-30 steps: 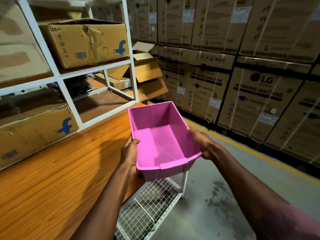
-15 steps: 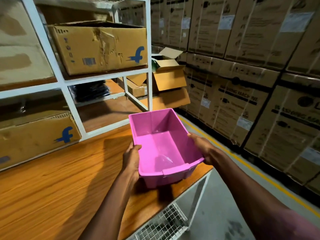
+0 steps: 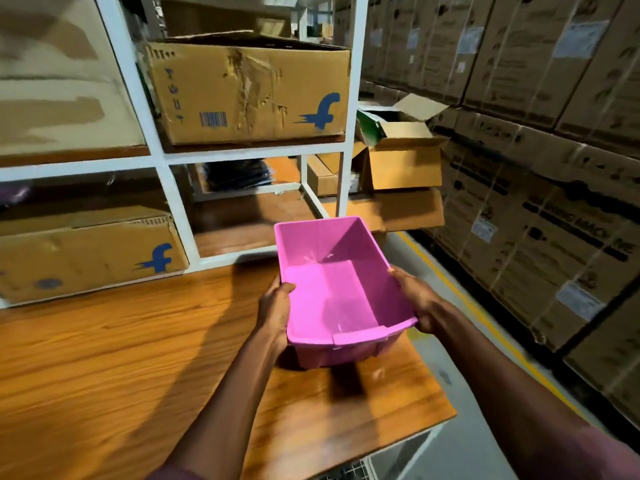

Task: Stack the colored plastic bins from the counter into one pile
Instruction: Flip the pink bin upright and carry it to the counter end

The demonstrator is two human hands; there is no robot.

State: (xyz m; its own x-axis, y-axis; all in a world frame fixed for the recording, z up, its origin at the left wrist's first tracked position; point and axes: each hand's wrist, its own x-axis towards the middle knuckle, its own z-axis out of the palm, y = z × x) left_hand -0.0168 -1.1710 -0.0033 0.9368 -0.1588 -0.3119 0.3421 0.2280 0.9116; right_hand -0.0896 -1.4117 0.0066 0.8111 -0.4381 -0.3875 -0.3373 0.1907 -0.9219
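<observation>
Pink plastic, thin-walled and glossy — the bin (image 3: 341,289) looks light and fairly stiff, empty inside, probably a little slick on its smooth sides. Its rolled rim is the natural place to grip, and that is where both hands have it: the left hand (image 3: 275,308) curls over the left rim with the thumb inside, and the right hand (image 3: 417,301) clasps the right wall near the front corner. Held this way it should carry easily with 2 hands, though the walls may flex if squeezed. The bin hangs just above the near right end of the wooden counter (image 3: 121,358), apart from the white shelving (image 3: 166,174). No second bin shows. Compared with 1 second ago, the bin has travelled from over the floor and wire rack to above the counter — and the view has swung left toward the shelves.
</observation>
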